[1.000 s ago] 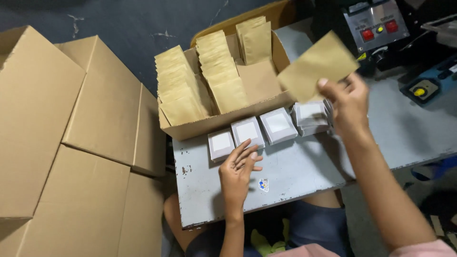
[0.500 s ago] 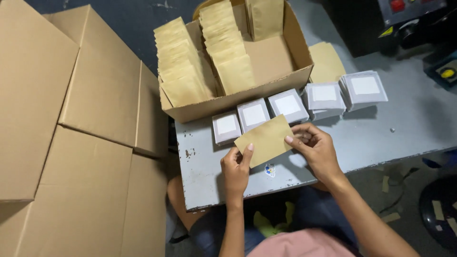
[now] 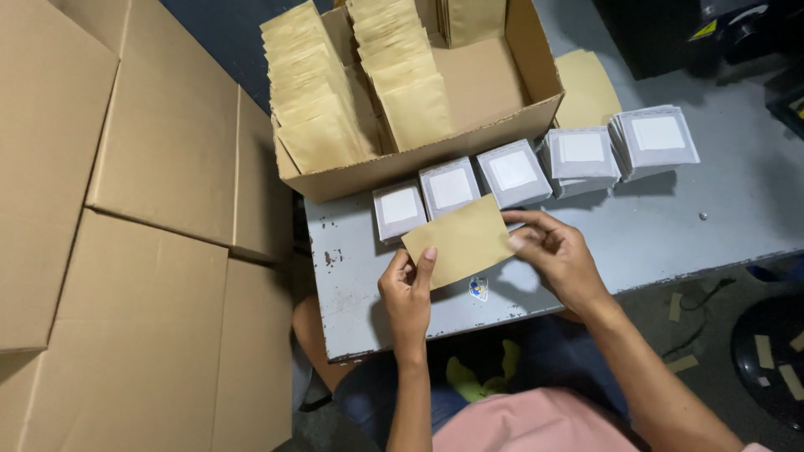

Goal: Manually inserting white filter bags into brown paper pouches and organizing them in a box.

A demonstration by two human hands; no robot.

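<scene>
Kraft-paper pouch (image 3: 459,241) is now down over the grey metal table (image 3: 636,243), pinched between both hands. A second ago our right hand (image 3: 559,255) had it lifted up near the carton's right end while the left hand (image 3: 408,293) rested empty on the table; half a second ago both hands had already met on it. So: the pouch has been brought in front of us and both hands now have it.

Grip state: left hand clamps the pouch's lower left corner, index finger on top and thumb under. Right hand grasps the right edge with fingertips and thumb. Pouch sits flat-ish, tilted, just in front of the row of small grey packets (image 3: 452,187). It overlaps the near edge of the middle ones in view; we can't tell whether it touches them.

Around it: open cardboard carton (image 3: 536,113) behind the packets, holding upright rows of the same brown pouches (image 3: 318,100). Two more packet stacks (image 3: 657,141) to the right, a loose brown pouch (image 3: 586,84) behind them. Flattened cardboard sheets (image 3: 126,226) to our left.
</scene>
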